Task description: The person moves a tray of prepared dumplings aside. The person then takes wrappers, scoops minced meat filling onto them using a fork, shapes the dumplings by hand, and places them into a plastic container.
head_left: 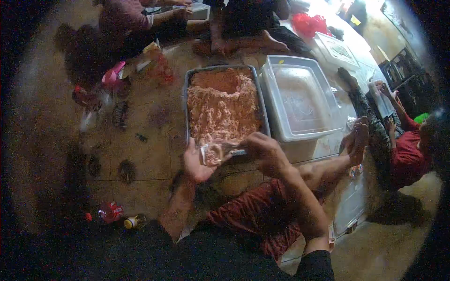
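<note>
– left hand (199,171): upturned, fingers extended beneath a pale wrapper (205,156), which lies toward one o'clock of the palm with a pink portion (214,153) at its middle.

– and the right hand (266,151)?

– between two and three o'clock of the left; knuckles up, fingers curled, tips directed at nine, toward the wrapper. whether they grasp anything cannot be told, owing to blur.

– where is the tub (186,93)?

– at one o'clock of the left hand, which lies just beside its near rim. contents: crumbly pink mix (220,112), sunken toward twelve, rougher toward six.

– what is the weak point of the arrangement?

– probably the support. nothing is seen to clasp the wrapper from above, so a tilt of the left palm could tip the portion onto the rim or the floor (150,159).

– other faults?

– a hard push from the right fingers might tear the wrapper, if it is as thin as it looks; an overlarge portion might spill past its edge.

– and the surroundings?

– bin (302,136), at two o'clock of the left hand, just beside the tub; bare foot (359,134), at three o'clock of the right hand, near the bin. a stretch of that foot could nudge the bin against the tub.
</note>
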### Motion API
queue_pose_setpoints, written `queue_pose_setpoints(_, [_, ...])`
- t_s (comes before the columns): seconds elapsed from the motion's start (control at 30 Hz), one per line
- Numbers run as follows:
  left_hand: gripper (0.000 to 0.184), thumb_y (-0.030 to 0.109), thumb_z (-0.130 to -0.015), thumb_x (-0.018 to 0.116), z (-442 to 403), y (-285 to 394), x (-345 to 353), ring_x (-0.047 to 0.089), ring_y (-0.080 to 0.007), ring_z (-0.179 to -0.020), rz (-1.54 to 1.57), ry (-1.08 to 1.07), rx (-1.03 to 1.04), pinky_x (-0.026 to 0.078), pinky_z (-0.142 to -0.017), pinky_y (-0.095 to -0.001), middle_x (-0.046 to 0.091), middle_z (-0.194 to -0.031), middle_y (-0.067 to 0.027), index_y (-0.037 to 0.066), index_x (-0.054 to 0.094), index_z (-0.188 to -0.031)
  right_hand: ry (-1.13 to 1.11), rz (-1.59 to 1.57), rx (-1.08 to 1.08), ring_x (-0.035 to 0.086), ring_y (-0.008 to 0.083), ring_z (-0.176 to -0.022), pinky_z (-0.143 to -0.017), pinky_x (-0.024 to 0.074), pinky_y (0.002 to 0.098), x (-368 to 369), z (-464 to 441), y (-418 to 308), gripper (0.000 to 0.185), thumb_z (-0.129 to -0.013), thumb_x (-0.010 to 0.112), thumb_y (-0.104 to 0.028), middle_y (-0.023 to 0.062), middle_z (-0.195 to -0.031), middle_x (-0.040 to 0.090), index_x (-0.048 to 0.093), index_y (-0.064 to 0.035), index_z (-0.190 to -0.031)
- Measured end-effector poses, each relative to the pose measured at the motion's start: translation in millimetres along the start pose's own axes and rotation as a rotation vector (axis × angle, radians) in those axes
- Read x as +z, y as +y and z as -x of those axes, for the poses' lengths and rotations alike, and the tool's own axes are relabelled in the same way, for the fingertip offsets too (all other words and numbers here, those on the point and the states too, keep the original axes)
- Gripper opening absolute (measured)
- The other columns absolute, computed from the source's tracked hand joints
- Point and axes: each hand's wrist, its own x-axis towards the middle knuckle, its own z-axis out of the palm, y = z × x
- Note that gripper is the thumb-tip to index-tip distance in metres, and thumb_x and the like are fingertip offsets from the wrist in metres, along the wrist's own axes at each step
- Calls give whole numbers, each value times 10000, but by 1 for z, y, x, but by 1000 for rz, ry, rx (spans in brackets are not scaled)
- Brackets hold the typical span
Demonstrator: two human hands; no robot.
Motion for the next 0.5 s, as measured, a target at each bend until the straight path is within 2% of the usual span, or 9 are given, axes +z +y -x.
queue_pose_setpoints(0.07, [972, 740, -960, 354, -5, -10, 13, 504, -458, -1304, -93, -127, -164, 419, -1110, -618, 497, -1418, -282, -116, 393, -1421, -223, 348, -21, 670, 334, -1007, -854, 575, 412, 11, 8, 4, 460, -838, 655, -65, 113, -1048, 644, 626, -175, -1284])
queue_pose_setpoints(0.1, [991, 755, -955, 332, -11, -13, 8, 512, -453, -1297, -10, -184, -184, 391, -1138, -603, 486, -1428, -275, -115, 387, -1426, -111, 170, -85, 670, 317, -989, -817, 590, 376, 17, 13, 8, 471, -849, 637, -86, 96, -1092, 619, 613, -219, -1300])
queue_pose_setpoints(0.13, [991, 755, -955, 332, -12, -16, 7, 512, -453, -1297, -14, -184, -187, 391, -1138, -603, 486, -1428, -275, -115, 387, -1426, -106, 170, -84, 670, 317, -989, -817, 590, 376, 12, 16, 0, 471, -849, 637, -86, 96, -1092, 619, 613, -219, -1300])
queue_pose_setpoints(0.2, [1004, 767, -954, 307, -15, -19, 7, 517, -440, -1300, -99, -169, -24, 398, -1139, -580, 511, -1398, -282, -123, 414, -1406, -113, 366, 58, 672, 303, -969, -769, 596, 372, -7, 16, -21, 491, -861, 612, -87, 100, -1113, 609, 580, -223, -1332])
queue_pose_setpoints(0.23, [1004, 767, -954, 307, -17, -20, 11, 517, -440, -1300, -104, -163, -24, 398, -1139, -580, 511, -1398, -282, -123, 414, -1406, -112, 358, 59, 672, 303, -969, -769, 596, 372, -5, 16, -27, 491, -861, 612, -87, 100, -1113, 609, 580, -223, -1332])
queue_pose_setpoints(0.3, [986, 745, -982, 238, -18, -23, 16, 570, -425, -1245, -166, -21, 118, 490, -1059, -550, 581, -1311, -317, -139, 440, -1367, 57, 276, 104, 679, 373, -940, -732, 579, 453, 10, 22, -41, 358, -819, 656, -25, 116, -1062, 622, 627, -137, -1158])
queue_pose_setpoints(0.4, [959, 728, -992, 259, -23, -32, 31, 601, -397, -1211, -77, -57, 78, 503, -1040, -541, 615, -1251, -311, -140, 453, -1351, 91, 219, 145, 676, 376, -945, -731, 579, 456, 41, 47, -20, 366, -835, 644, -30, 120, -1065, 619, 626, -137, -1184])
queue_pose_setpoints(0.43, [959, 728, -992, 259, -26, -28, 25, 601, -397, -1211, -79, -62, 84, 503, -1040, -541, 615, -1251, -311, -140, 453, -1351, -36, 270, 281, 676, 372, -916, -714, 574, 445, 20, 37, -49, 366, -837, 650, -40, 117, -1057, 618, 629, -140, -1188])
queue_pose_setpoints(0.5, [898, 684, -1014, 275, -24, -17, 1, 646, -382, -1136, 65, -176, 12, 531, -993, -516, 640, -1202, -295, -133, 468, -1336, 11, 233, 255, 680, 363, -905, -694, 572, 446, 21, 35, -57, 386, -847, 631, -70, 117, -1064, 608, 598, -155, -1222])
